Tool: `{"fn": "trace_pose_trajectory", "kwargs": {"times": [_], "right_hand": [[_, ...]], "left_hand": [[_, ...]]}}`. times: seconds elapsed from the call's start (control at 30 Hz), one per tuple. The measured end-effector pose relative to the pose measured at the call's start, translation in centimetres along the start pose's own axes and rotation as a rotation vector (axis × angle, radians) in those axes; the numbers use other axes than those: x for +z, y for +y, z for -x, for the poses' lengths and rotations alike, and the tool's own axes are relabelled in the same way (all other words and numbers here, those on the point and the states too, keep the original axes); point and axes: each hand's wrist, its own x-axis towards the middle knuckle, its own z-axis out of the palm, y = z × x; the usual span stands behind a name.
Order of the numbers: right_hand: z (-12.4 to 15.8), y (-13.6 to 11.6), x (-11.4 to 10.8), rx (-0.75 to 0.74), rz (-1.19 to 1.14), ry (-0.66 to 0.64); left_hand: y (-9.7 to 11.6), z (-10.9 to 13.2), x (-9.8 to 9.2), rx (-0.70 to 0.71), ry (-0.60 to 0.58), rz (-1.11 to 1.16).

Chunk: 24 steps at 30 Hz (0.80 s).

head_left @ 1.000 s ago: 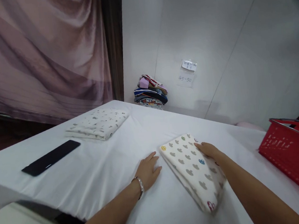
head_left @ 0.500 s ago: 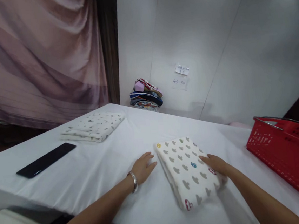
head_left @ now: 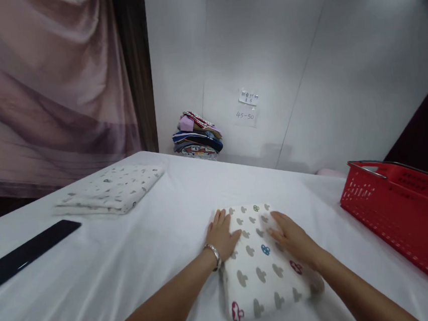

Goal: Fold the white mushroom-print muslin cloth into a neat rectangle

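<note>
A folded white cloth (head_left: 260, 272) printed with grey mushrooms and a few coloured ones lies on the white-covered table (head_left: 161, 246) in front of me. On its left edge rests my left hand (head_left: 223, 235), a silver bracelet at the wrist, fingers stretched out and thumb apart. My right hand (head_left: 293, 238) lies on the cloth's right side with fingers extended, slightly blurred. Both hands touch the cloth from above without gripping it.
Another folded white cloth (head_left: 114, 188) with small dark prints lies at the table's left. Nearer is a black flat phone-like slab (head_left: 29, 251). A red plastic basket (head_left: 401, 213) stands at the right. Stacked fabrics (head_left: 196, 137) sit against the back wall.
My left hand has moved right onto the cloth's left edge. The cloth is turned a little and now sits straighter. My right hand has shifted slightly on it. The view has swung slightly right.
</note>
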Motion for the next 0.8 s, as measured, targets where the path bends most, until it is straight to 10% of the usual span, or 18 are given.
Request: {"fn": "trace_pose_trajectory", "kwargs": {"times": [0.3,0.8], "right_hand": [[-7.6,-0.5,4.7,-0.104,0.201,-0.165],[-7.6,0.1,5.2,-0.097,0.223,-0.16]], "left_hand": [[-0.3,0.6,-0.4,-0.001,-0.011,-0.032],[-1.9,-0.2,-1.2,-0.145,0.169,0.147]]}}
